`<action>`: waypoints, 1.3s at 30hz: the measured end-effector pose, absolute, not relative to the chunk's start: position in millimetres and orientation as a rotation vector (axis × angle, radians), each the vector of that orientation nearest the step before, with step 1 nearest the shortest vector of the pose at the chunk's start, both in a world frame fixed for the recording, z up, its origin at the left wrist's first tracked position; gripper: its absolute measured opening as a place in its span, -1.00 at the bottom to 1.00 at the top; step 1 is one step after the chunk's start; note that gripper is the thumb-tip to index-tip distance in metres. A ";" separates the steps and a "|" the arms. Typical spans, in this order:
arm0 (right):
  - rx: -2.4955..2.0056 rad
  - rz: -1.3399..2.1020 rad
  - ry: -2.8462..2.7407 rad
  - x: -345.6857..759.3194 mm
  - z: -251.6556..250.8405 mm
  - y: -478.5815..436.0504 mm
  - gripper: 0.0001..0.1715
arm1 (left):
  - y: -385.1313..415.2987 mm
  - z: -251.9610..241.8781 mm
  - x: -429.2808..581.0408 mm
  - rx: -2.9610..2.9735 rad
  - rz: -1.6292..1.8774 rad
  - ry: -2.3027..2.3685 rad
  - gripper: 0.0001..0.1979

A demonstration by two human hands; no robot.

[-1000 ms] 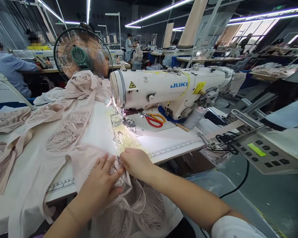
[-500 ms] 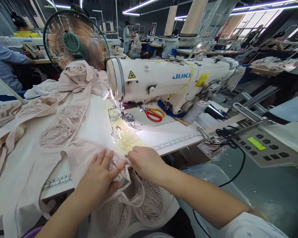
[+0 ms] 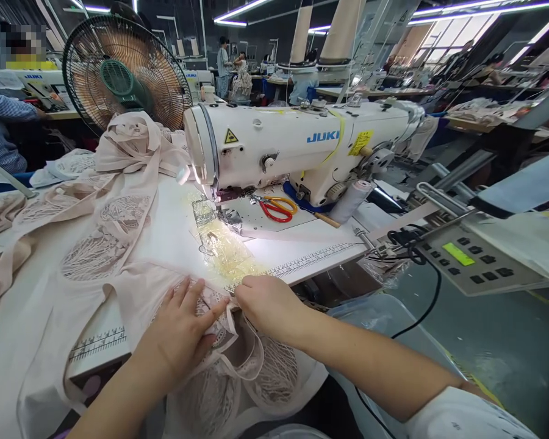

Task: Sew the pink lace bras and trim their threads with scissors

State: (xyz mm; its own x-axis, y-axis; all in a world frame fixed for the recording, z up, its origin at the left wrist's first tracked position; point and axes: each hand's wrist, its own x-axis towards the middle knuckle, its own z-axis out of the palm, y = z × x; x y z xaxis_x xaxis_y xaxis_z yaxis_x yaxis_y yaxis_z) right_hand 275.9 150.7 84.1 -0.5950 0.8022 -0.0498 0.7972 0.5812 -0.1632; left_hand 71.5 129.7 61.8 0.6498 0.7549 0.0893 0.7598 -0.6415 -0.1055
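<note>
A pale pink lace bra (image 3: 274,373) hangs partly over the front edge of the sewing table, its cups drooping towards my lap. My left hand (image 3: 176,326) lies on the fabric at the edge with its fingers spread. Close beside it, my right hand (image 3: 268,305) is closed on the bra's edge; the fingertips are hidden. Beyond the hands stands a white JUKI sewing machine (image 3: 279,143), its lamp lighting the needle area. Clear yellowish tape (image 3: 226,247) covers the table between the needle and my right hand.
Red and orange scissors (image 3: 277,208) and a grey thread cone (image 3: 353,200) lie by the machine base. More pink bras (image 3: 105,238) spread over the left side. A large fan (image 3: 125,76) stands behind them. At right are a control panel (image 3: 469,256) and a clear plastic bin (image 3: 384,317).
The view has shifted slightly, so the machine and table appear a little further left. Both hands keep nearly the same places on the bra.
</note>
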 end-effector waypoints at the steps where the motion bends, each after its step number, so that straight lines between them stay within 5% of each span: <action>1: -1.414 0.258 -2.767 277.4 86.0 149.8 -0.81 | 129.6 60.6 70.9 -2.726 -0.072 -1.251 -0.44; 28: -1.406 0.284 -2.752 278.5 86.9 147.6 -0.84 | 130.8 58.0 69.8 -2.710 -0.098 -1.209 -0.49; 39: -1.370 1.072 -2.200 314.1 50.8 121.4 -0.74 | 135.3 59.3 58.7 -2.846 -0.263 -1.423 -0.64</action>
State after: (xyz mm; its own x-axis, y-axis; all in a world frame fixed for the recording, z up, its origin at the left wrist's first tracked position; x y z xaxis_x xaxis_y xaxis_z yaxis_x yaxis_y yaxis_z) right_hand 314.1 121.4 50.8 -0.4802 0.8710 -0.1035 0.6181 0.2523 -0.7445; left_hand 58.7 135.3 59.3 0.5896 0.7982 0.1237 0.7897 -0.6018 0.1191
